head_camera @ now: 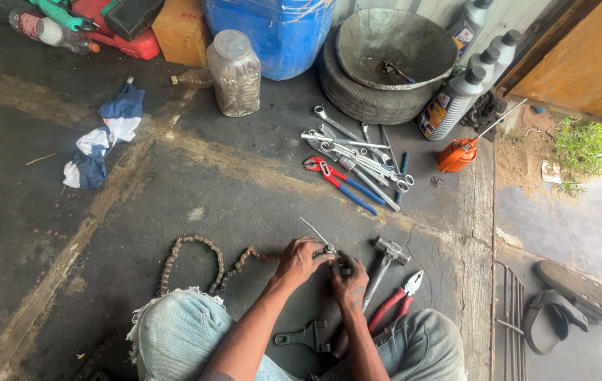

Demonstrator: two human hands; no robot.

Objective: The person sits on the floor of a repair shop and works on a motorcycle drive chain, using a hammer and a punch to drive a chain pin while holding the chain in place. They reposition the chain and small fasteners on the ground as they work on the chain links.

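A rusty drive chain [195, 259] lies looped on the dark floor in front of my knees. My left hand [299, 259] pinches the chain's end together with a thin metal pin or tool [317, 233] that sticks up. My right hand [347, 281] is closed on a small dark part right beside the chain's end; what it is I cannot tell. Both hands touch at the fingertips.
A hammer [385, 255], red-handled pliers [394, 300] and a black tool [306, 336] lie by my right knee. Several wrenches and blue-handled pliers [357, 161] lie farther out. A plastic jar [234, 74], tyre with bowl [382, 63], oil bottles [456, 99], orange oil can [457, 154], rag [103, 137], sandal [576, 293].
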